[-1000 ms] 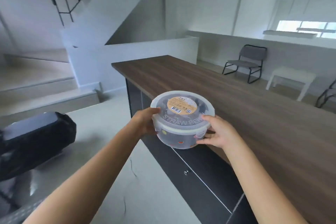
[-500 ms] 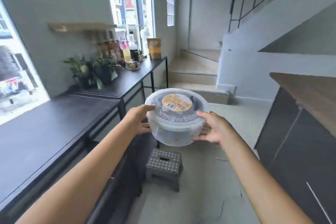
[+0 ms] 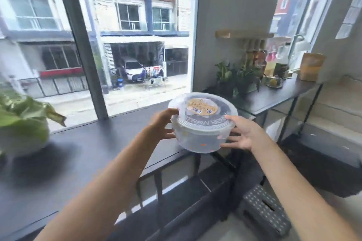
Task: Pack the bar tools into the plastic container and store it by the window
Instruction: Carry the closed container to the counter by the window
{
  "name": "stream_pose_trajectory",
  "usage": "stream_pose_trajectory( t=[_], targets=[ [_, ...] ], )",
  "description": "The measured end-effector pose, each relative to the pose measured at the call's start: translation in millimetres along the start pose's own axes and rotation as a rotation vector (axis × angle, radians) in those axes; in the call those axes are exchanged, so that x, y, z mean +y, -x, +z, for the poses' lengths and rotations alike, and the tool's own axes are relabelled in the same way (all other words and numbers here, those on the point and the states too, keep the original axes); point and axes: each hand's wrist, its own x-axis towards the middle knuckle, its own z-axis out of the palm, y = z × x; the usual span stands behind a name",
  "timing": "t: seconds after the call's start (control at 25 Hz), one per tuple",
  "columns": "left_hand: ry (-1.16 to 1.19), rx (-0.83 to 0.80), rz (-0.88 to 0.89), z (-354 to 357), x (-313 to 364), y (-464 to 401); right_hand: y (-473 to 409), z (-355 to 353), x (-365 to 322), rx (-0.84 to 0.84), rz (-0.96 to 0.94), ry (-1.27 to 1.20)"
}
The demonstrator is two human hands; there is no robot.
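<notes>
A round clear plastic container (image 3: 201,135) with a closed lid and a tan label is held in the air between both hands. My left hand (image 3: 160,125) grips its left side and my right hand (image 3: 242,133) grips its right side. It hovers just above the right end of a long black counter (image 3: 94,154) that runs along a big window (image 3: 125,45). The contents are hidden behind the cloudy wall and dark lid.
A leafy plant in a pale pot (image 3: 21,123) stands on the counter at the left. To the right, a second black table (image 3: 278,96) carries plants, bottles and a brown bag (image 3: 311,66). A grey step stool (image 3: 264,213) sits on the floor below.
The view has swung from the wooden bar past the stairs to the window. Both hands carried the container along, and it now hangs over the black window counter.
</notes>
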Motion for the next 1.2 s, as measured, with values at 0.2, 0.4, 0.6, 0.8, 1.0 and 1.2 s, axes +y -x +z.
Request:
stream_pose_trajectory(
  t=[0.2, 0.4, 0.6, 0.8, 1.0, 1.2],
  targets=[
    [0.125, 0.261, -0.001, -73, -5, 17, -35, 84, 6, -0.178, 0.077, 0.073],
    [0.195, 0.460, -0.016, -117, -13, 19, -64, 144, 16, -0.345, 0.118, 0.127],
    [0.263, 0.555, -0.038, -132, -15, 4, -99, 168, 18, -0.446, 0.095, 0.139],
    [0.321, 0.624, -0.035, -134, -13, -14, -130, 183, 14, -0.534, 0.071, 0.115],
    [0.286, 0.652, -0.013, -143, -3, -34, -154, 198, 4, -0.596, 0.070, 0.085],
    [0.234, 0.699, 0.024, -149, 8, -53, -167, 217, -3, -0.577, 0.087, 0.102]
  ],
)
